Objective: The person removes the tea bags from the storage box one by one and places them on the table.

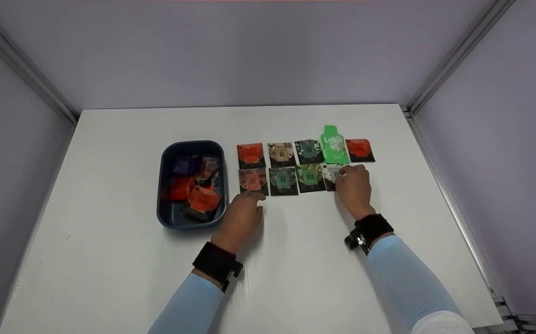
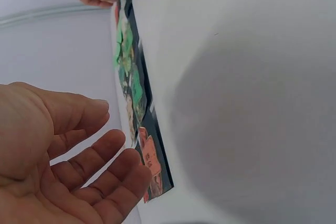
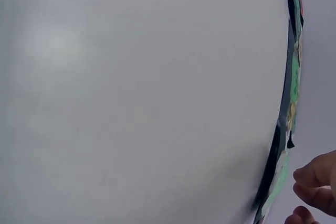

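Flat square sachets lie in two rows, the front row holding a pink-red sachet, a teal sachet, a green sachet and a white-and-black sachet. My right hand is over the right end of that row, fingertips at the white-and-black sachet; bent thumb and fingers show nothing between them in the right wrist view. At the row's left end, my left hand has its loosely bent fingertips beside the pink-red sachet's front edge. The left wrist view shows these fingers holding nothing.
Left of the rows stands a dark blue tray with several red and purple packets inside. In the back row are a red sachet, a tan one, a dark floral one, a green pouch and another red sachet.
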`<state>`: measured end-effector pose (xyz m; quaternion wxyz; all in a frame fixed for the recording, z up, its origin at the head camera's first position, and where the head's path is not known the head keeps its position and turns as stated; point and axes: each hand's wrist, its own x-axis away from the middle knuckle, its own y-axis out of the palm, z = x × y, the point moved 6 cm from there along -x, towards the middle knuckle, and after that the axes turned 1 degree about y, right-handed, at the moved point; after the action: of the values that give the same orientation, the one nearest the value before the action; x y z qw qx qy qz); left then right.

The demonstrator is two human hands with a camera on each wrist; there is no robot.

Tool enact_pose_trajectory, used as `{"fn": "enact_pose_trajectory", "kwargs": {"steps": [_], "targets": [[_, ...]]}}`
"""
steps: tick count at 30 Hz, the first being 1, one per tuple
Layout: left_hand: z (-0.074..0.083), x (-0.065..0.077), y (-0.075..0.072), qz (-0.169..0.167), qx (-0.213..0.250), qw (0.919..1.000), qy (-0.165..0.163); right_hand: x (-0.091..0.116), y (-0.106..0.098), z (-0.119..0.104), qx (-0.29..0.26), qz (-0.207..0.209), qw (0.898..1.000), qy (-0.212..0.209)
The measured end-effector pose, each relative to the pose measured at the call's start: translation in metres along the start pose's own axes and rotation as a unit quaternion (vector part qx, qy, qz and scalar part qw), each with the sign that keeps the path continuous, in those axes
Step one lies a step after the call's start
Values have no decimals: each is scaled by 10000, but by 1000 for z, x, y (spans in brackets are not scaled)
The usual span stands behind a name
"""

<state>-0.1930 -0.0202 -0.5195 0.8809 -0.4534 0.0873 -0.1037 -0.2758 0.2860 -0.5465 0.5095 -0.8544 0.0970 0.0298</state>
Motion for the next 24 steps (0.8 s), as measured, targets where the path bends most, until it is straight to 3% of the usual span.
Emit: {"fn": "enact_pose_trajectory", "kwargs": {"steps": [13,19,24], "targets": [[-12,-8,-37,914,436,9944,-302,27,13,-88,-898,-130,9937,-663],[-37,-6,-61,1009,335,9927,-564,39,22,-111,-1139,-232,9895,-859],[-66,3,-80,908,-287,9921,-818,48,29,-122,-1316,-277,9865,-935]]}}
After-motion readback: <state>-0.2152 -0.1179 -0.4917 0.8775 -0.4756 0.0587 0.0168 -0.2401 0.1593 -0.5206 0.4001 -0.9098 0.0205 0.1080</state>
